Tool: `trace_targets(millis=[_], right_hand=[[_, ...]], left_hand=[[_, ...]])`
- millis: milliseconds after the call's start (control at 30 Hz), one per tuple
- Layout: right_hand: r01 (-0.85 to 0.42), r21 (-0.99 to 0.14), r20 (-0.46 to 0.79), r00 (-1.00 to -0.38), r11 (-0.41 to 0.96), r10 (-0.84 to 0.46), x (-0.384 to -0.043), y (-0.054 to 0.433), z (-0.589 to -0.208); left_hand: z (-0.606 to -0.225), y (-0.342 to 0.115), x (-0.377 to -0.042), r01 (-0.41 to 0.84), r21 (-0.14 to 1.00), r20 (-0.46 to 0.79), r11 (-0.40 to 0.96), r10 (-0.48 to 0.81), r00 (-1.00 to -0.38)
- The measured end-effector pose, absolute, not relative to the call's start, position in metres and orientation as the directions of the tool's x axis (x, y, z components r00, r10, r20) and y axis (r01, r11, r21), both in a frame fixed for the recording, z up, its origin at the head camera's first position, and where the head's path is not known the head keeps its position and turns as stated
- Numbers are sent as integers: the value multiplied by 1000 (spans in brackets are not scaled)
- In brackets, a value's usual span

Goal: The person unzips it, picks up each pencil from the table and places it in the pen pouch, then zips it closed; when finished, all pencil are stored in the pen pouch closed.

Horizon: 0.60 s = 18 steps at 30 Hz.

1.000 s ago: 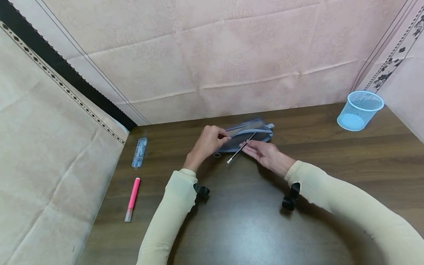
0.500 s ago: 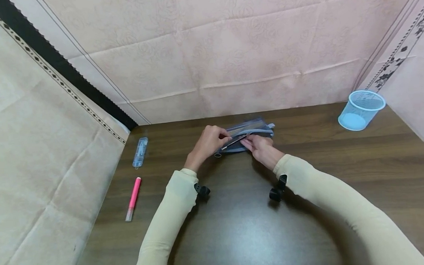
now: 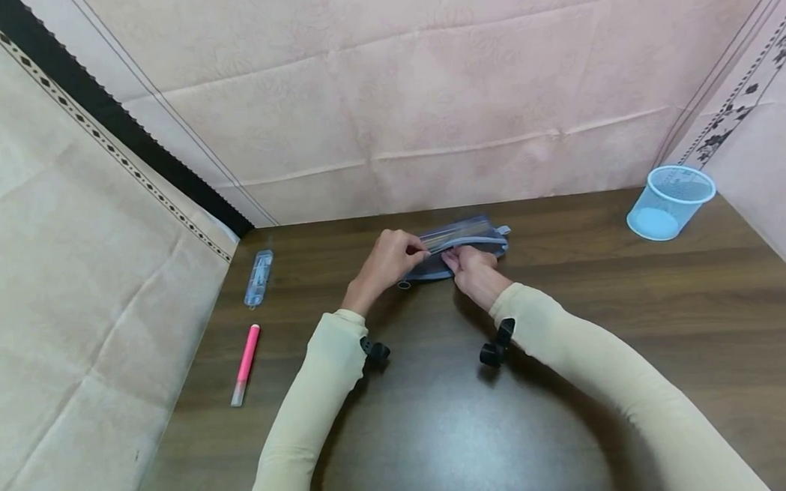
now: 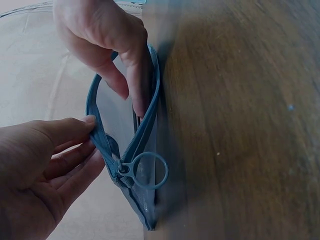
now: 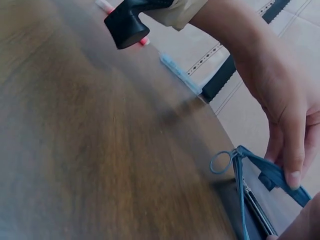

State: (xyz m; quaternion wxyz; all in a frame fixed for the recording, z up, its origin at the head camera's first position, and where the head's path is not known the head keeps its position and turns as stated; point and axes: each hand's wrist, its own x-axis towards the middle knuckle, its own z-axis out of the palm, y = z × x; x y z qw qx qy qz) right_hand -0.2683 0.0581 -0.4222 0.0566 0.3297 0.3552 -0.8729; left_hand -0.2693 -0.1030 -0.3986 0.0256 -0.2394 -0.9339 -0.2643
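Observation:
A blue see-through zip pouch (image 3: 430,272) lies near the back of the table, its mouth spread open. My left hand (image 3: 387,267) pinches the zipped edge between thumb and fingers. In the left wrist view, a ring-shaped zip pull (image 4: 151,170) hangs at the near end. My right hand (image 3: 475,270) reaches into the mouth, fingertips inside the pouch. By those fingertips a slim dark pen (image 5: 259,212) lies lengthwise within the pouch. It appears held, though the grip is partly hidden by the pouch's edge and the fingers.
On the left of the table lie a pink marker (image 3: 246,366) with a clear end and a flat light-blue translucent item (image 3: 258,278). A blue mesh-sided cup (image 3: 670,202) stands at the back right. Patterned cloth (image 3: 425,108) hangs behind the table.
My right hand has moved left and forward, carrying the slim pen from outside the pouch into its mouth. The left hand has kept its pinch on the edge.

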Motion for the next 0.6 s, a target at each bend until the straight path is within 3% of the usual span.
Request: trace_targets(millis=[400, 600], right_hand=[[400, -522, -641, -767, -753, 37, -259, 62, -410], [483, -526, -625, -778, -700, -66, -234, 68, -405]], left_hand=[[-397, -103, -267, 460, 495, 165, 738, 439, -883], [-398, -103, -264, 481, 503, 171, 719, 463, -870]])
